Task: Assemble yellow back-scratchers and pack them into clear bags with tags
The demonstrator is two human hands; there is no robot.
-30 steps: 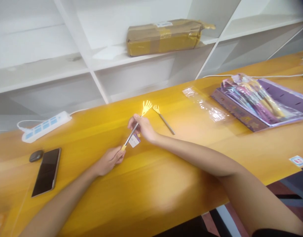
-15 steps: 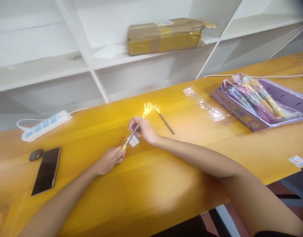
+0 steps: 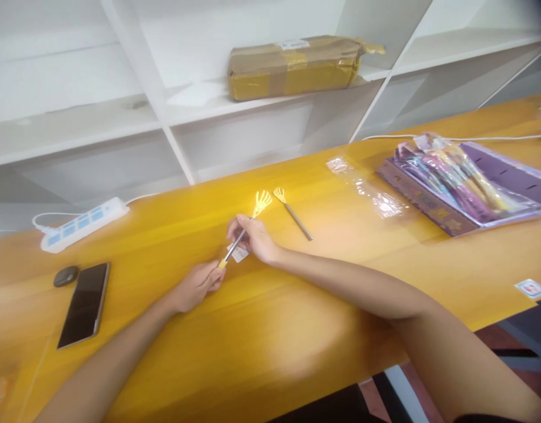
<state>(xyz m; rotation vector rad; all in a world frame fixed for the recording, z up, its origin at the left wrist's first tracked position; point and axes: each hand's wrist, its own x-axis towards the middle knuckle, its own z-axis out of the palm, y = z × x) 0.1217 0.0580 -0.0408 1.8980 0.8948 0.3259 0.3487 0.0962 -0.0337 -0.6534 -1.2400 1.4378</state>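
My left hand (image 3: pixel 200 285) is closed around the yellow handle end of a back scratcher (image 3: pixel 235 244) with a metal shaft. My right hand (image 3: pixel 252 236) pinches the same shaft higher up, just below its yellow claw-shaped head. A small white and purple card tag (image 3: pixel 239 253) lies under the shaft, partly hidden by my right hand. Beyond that hand, a second yellow claw head on a metal rod (image 3: pixel 298 221) rests on the table, apart from the held one.
A purple box (image 3: pixel 433 202) with several wrapped back scratchers stands at right, beside a clear plastic wrapper (image 3: pixel 387 204). A power strip (image 3: pixel 86 224), mouse (image 3: pixel 66 276) and phone (image 3: pixel 84 305) lie at left. Behind the table, a shelf holds a cardboard box (image 3: pixel 294 69).
My right hand and the head of the held back scratcher have shifted slightly down and left, widening the gap to the second head. My left hand keeps its grip.
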